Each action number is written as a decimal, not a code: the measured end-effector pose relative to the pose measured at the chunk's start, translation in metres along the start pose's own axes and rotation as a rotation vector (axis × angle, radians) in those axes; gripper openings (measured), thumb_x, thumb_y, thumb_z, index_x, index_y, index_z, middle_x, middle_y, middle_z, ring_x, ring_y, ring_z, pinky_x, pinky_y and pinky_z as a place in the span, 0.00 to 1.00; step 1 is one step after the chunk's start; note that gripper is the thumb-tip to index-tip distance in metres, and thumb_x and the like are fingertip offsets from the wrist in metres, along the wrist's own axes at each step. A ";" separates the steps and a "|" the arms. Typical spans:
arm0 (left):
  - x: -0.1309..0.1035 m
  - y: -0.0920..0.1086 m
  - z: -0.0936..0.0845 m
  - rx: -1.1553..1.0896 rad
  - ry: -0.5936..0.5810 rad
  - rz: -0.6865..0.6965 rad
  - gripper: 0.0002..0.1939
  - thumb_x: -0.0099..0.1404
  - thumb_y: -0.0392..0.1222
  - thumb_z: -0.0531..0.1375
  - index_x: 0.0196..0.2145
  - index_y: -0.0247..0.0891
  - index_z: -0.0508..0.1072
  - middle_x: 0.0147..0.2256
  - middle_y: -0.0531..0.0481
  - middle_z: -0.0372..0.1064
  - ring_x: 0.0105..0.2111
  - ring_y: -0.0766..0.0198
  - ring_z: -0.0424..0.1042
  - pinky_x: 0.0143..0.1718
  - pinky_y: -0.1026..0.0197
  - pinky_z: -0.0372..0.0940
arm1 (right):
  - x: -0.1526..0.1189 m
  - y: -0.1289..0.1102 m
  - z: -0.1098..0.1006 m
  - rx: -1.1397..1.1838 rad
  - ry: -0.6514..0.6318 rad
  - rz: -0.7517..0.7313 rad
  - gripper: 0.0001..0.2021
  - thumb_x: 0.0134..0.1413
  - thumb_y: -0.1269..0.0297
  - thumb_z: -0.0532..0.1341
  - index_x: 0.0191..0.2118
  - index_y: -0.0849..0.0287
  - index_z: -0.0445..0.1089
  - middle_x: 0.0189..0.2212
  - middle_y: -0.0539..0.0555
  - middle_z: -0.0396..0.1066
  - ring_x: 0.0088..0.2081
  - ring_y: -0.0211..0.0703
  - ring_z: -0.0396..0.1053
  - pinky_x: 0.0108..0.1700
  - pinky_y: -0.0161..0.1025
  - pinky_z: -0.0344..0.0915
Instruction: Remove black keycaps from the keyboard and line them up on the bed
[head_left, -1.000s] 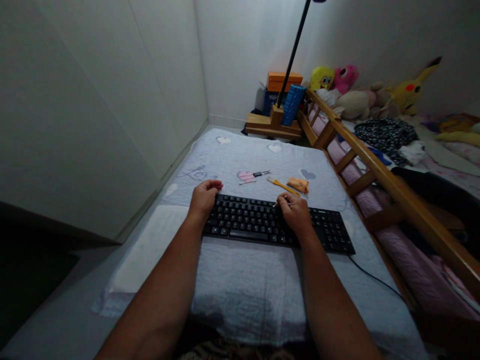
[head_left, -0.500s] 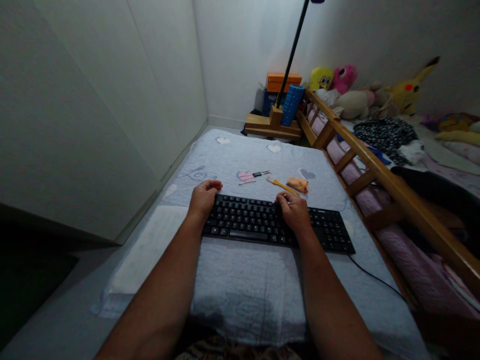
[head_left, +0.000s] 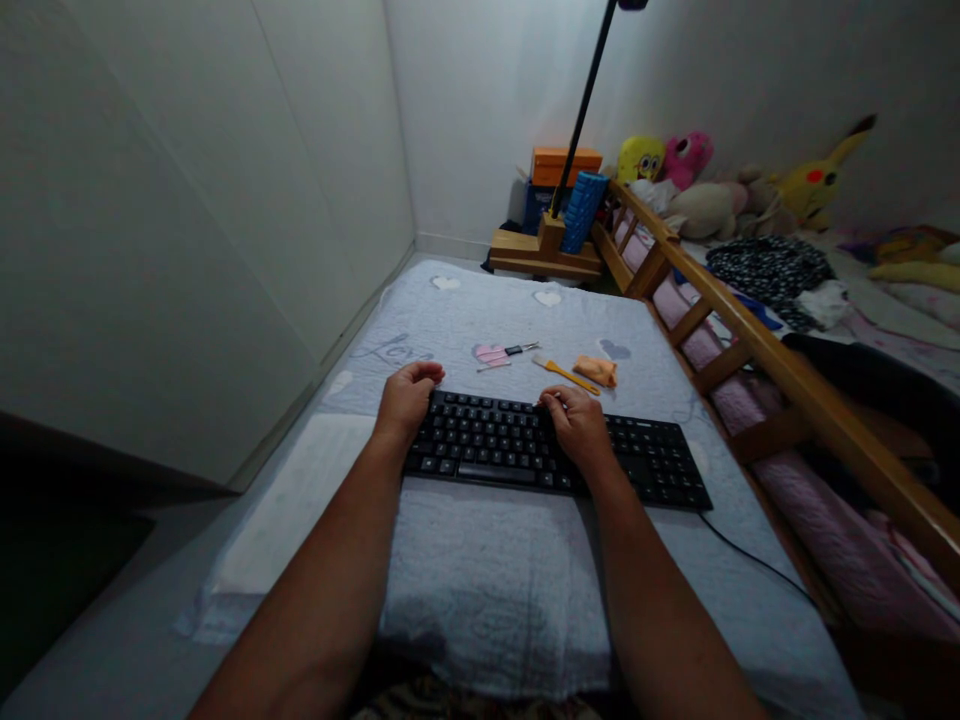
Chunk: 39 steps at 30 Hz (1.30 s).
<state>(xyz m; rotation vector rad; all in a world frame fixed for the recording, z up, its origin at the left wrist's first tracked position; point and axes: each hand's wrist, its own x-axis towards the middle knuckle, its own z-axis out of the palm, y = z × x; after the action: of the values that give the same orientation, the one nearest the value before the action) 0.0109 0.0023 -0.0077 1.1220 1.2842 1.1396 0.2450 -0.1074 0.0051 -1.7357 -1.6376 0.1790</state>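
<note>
The fingers of the right hand (head_left: 576, 420) come close together in a pinch above the keyboard (head_left: 487, 440), over its upper rows; whether a thin thing is between them, I cannot tell. The left hand (head_left: 406, 403) has its fingers loosely bent, with the thumb near to them, at the left end of the keyboard; how firmly they hold this edge is not visible. Around the keyboard, the cloth-covered worktop (head_left: 487, 570) gives room on the near side, and also on the far side until the small tools. To the right of the keyboard, a wooden rail (head_left: 720, 300) limits the side space. The keyboard lies flat below the right fingers and just beside the left ones, its number keys to the right of the right hand. Both forearms reach forward from the near side of the keyboard, the right wrist crossing its near edge. Beyond the keyboard lie a yellow brush (head_left: 562, 373), an orange cloth (head_left: 596, 371), a black-handled tool (head_left: 517, 349) and a thin stick (head_left: 493, 367). From its right end, a cable (head_left: 754, 552) runs toward the near right.
</note>
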 end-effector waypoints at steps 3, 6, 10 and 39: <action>0.000 0.000 0.000 0.004 -0.003 -0.003 0.14 0.43 0.32 0.55 0.29 0.37 0.74 0.32 0.49 0.76 0.39 0.59 0.74 0.51 0.54 0.65 | -0.001 -0.001 0.000 0.003 0.001 -0.013 0.11 0.61 0.65 0.54 0.31 0.56 0.72 0.30 0.55 0.75 0.36 0.47 0.69 0.42 0.41 0.61; 0.001 -0.001 0.000 0.003 -0.004 0.001 0.14 0.43 0.32 0.55 0.30 0.37 0.75 0.32 0.49 0.76 0.39 0.59 0.74 0.51 0.54 0.65 | -0.001 -0.001 0.000 -0.011 -0.013 -0.018 0.12 0.61 0.64 0.54 0.31 0.56 0.72 0.30 0.55 0.75 0.36 0.47 0.69 0.42 0.41 0.61; 0.003 -0.003 0.000 0.005 0.001 0.008 0.14 0.43 0.32 0.55 0.29 0.37 0.75 0.31 0.49 0.76 0.38 0.59 0.74 0.50 0.54 0.65 | -0.002 -0.001 -0.001 -0.020 -0.018 -0.023 0.11 0.61 0.66 0.54 0.32 0.57 0.73 0.31 0.56 0.75 0.37 0.48 0.69 0.43 0.42 0.61; 0.001 0.000 -0.001 -0.004 -0.005 -0.002 0.13 0.43 0.32 0.55 0.29 0.37 0.74 0.31 0.49 0.76 0.38 0.59 0.74 0.50 0.55 0.65 | 0.000 -0.005 -0.005 -0.100 -0.089 -0.080 0.10 0.61 0.67 0.55 0.33 0.57 0.74 0.33 0.57 0.76 0.39 0.49 0.69 0.45 0.43 0.61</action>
<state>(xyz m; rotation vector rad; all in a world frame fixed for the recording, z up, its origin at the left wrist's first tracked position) 0.0103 0.0034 -0.0083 1.1194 1.2785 1.1373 0.2437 -0.1095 0.0118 -1.7553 -1.8049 0.1404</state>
